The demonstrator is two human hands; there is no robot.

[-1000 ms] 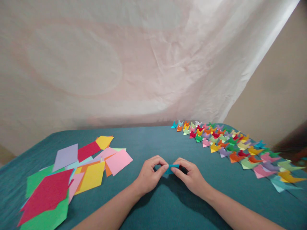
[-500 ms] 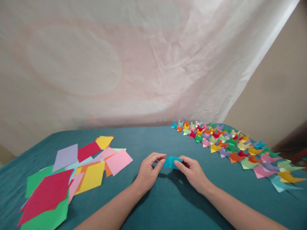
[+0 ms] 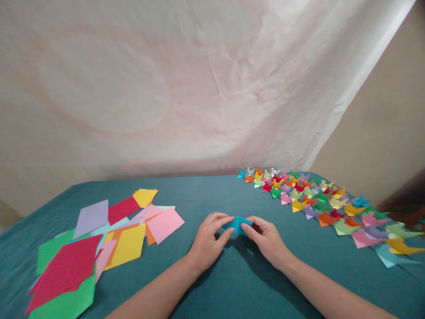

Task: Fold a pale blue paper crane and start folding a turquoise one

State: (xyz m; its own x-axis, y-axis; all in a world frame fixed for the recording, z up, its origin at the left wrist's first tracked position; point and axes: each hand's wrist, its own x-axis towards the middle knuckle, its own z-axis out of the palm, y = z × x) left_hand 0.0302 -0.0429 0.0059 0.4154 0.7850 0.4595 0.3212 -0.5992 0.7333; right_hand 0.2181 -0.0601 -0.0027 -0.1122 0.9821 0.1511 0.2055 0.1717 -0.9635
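A small folded piece of blue paper (image 3: pixel 237 225) is held just above the table in the middle of the head view. My left hand (image 3: pixel 212 239) grips its left part, with thumb in front and fingers along the upper edge. On the other side, my right hand (image 3: pixel 267 237) pinches the right end between thumb and forefinger. A raised crease shows in the middle of the paper, between the two hands. My fingers hide both of its ends.
Loose coloured paper sheets (image 3: pixel 126 248) lie overlapping on the left of the green-covered table (image 3: pixel 199 195). Rows of small folded paper birds (image 3: pixel 327 217) stand along the right side. A pale cloth (image 3: pixel 199 88) hangs behind the table.
My left hand has shifted slightly right, its fingers now further over the blue paper's left part. The paper looks more sharply bent in the middle. My right hand has hardly moved.
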